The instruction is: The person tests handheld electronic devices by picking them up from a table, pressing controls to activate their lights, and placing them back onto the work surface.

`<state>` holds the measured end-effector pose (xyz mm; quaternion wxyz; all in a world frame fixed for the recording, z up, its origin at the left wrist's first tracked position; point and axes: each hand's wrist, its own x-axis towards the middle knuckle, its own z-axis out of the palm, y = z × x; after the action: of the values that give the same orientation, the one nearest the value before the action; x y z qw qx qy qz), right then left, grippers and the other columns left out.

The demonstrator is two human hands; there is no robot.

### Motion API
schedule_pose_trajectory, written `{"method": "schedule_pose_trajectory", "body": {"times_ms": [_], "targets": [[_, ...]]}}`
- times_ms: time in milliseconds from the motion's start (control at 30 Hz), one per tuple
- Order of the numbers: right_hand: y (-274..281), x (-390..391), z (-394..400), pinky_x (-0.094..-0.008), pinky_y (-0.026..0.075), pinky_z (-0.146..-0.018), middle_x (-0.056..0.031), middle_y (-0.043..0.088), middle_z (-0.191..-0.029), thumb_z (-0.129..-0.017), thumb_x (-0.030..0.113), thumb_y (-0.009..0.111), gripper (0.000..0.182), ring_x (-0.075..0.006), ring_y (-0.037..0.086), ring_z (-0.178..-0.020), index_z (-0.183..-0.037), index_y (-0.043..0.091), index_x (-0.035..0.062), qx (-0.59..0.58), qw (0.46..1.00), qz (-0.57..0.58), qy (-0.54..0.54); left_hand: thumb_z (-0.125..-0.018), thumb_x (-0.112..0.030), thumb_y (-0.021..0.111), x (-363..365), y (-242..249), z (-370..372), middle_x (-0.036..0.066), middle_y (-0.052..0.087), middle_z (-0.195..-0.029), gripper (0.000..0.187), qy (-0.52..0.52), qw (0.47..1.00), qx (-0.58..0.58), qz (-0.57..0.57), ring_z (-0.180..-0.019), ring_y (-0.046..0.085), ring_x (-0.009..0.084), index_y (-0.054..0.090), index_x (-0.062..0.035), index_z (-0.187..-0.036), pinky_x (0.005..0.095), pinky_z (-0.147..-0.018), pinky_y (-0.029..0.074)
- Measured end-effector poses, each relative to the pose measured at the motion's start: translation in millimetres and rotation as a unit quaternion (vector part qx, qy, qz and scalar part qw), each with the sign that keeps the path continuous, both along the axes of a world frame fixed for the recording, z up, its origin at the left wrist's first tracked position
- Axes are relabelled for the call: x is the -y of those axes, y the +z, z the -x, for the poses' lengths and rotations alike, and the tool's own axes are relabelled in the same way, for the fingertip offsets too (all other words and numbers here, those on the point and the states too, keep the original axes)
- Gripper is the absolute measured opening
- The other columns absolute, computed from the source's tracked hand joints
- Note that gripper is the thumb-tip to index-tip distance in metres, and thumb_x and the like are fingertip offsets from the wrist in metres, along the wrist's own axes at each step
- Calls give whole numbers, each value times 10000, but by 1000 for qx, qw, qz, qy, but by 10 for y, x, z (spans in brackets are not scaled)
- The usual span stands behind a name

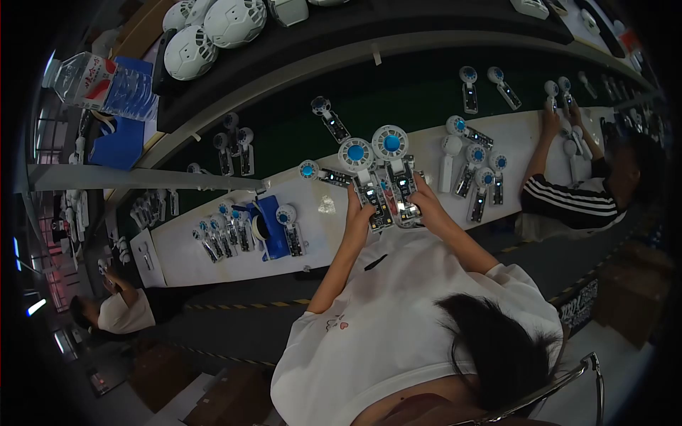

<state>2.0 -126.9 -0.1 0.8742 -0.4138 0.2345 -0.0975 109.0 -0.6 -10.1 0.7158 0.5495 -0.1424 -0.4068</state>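
My left hand (359,211) is closed around the handle of a small handheld fan (371,192), its round white head with a blue centre pointing away from me. In my right hand (427,204) is a second handheld fan (402,181), held upright beside the first. Both handles lack a front cover, so circuit boards with small lights show. My thumbs rest on the boards. Just left of my hands lies another open fan (327,173), and behind it one more fan (331,121) lies on the bench.
Several fans (477,170) lie to the right on the white bench (320,231). Leftward are more fans (220,234), a blue bin (275,226) and a metal rail (142,176). An overhead shelf holds white round housings (234,23) and a water bottle (106,86). Co-workers sit on both sides.
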Motion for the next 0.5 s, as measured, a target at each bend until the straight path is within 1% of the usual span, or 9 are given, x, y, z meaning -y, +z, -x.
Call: {"method": "schedule_pose_trajectory", "body": {"times_ms": [100,133,167,200,233,300,333,400,500], "targets": [[-301,131,-119,-249,433,-805,-84,513,-1075,-776,71,396,526,-129,516,-939,-1289,300,11,-12,1000,-14,-6,-671,-18,377,140,-211,-118,127,489,-1098,631,15,1000,-13,-17,-963,556,194,248,-36,-1288,299,-832,481],[-382,183,-181,-248,441,-787,-87,519,-1054,-774,87,402,532,-133,523,-919,-1291,298,8,-23,999,-21,-9,-684,-10,379,190,-342,-207,125,470,-1114,602,-5,1000,-9,-11,-989,538,191,257,-25,-1274,305,-838,473],[-457,247,-265,-252,454,-744,-92,533,-998,-772,112,413,493,-141,541,-867,-1246,335,3,-28,999,-35,-20,-697,-10,381,260,-461,-291,120,473,-1110,587,-11,1000,-10,-15,-987,539,192,256,-24,-1270,303,-845,467],[-567,329,-355,-252,454,-744,-92,533,-998,-772,112,413,493,-141,541,-867,-1246,335,3,-26,999,-32,-17,-710,-10,384,342,-552,-373,116,477,-1106,571,-19,1000,-11,-18,-984,539,194,255,-23,-1266,301,-852,460],[-682,426,-442,-258,464,-742,-90,539,-989,-769,105,406,435,-143,549,-863,-1192,368,14,-27,999,-22,-11,-745,-28,400,434,-643,-450,94,467,-1087,536,-13,1000,0,-5,-973,509,179,254,-31,-1261,286,-858,426],[-884,620,-606,-263,473,-740,-92,544,-971,-768,105,399,334,-152,560,-843,-1094,409,34,-31,999,-10,10,-759,-43,410,632,-801,-597,83,457,-1070,529,-2,1000,2,-14,-961,488,170,252,-37,-1264,275,-853,407],[-958,691,-688,-263,473,-740,-92,544,-971,-768,105,399,334,-152,560,-843,-1094,409,34,-26,1000,-7,9,-773,-57,421,721,-889,-685,73,447,-1054,523,6,1000,2,-24,-950,466,160,251,-44,-1268,264,-848,387],[-1126,838,-873,-249,467,-671,-67,521,-865,-783,114,442,272,-132,543,-759,-1045,417,42,-13,999,-24,-33,-780,-88,443,847,-1189,-897,59,427,-1027,546,-4,1000,4,-21,-917,433,145,235,-52,-1283,253,-827,368],[-1602,1103,-1105,-267,455,-682,-56,493,-845,-779,115,452,269,-148,526,-733,-1033,416,36,-25,998,22,-48,-775,-118,465,1036,-1387,-1167,58,428,-1019,586,-18,997,51,-55,-901,435,143,214,-47,-1299,256,-816,374]]}}
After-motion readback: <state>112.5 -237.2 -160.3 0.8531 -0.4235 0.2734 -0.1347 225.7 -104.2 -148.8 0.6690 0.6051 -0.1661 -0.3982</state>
